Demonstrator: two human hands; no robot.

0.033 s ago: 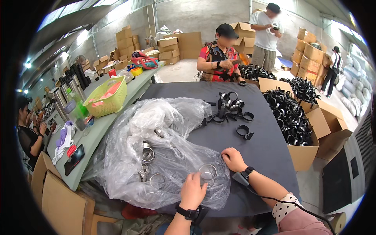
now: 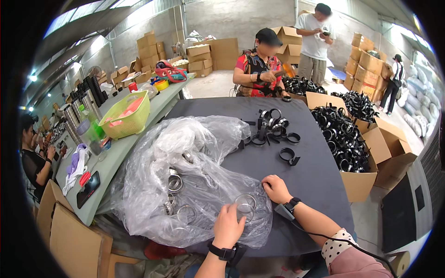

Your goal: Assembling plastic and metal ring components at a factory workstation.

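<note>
A large clear plastic bag (image 2: 204, 162) lies crumpled over the left and near part of the dark table. Inside it are several silver metal rings (image 2: 175, 183), seen partly through the film. My left hand (image 2: 227, 226) rests on the bag with its fingers stretched out, beside a pair of rings (image 2: 246, 207). My right hand (image 2: 276, 189) is closed at the bag's right edge, its curled fingertips partly hidden. Farther back on the table lies a cluster of black ring clamps (image 2: 271, 126), with a single black clamp (image 2: 289, 156) nearer me.
Cardboard boxes of black clamps (image 2: 340, 134) stand along the table's right side. Across the table sits a co-worker (image 2: 262, 69). On the left, a long grey-green bench (image 2: 118, 155) carries a yellow-green basket (image 2: 124, 115) and a phone (image 2: 88, 189). A cable runs from my right wrist.
</note>
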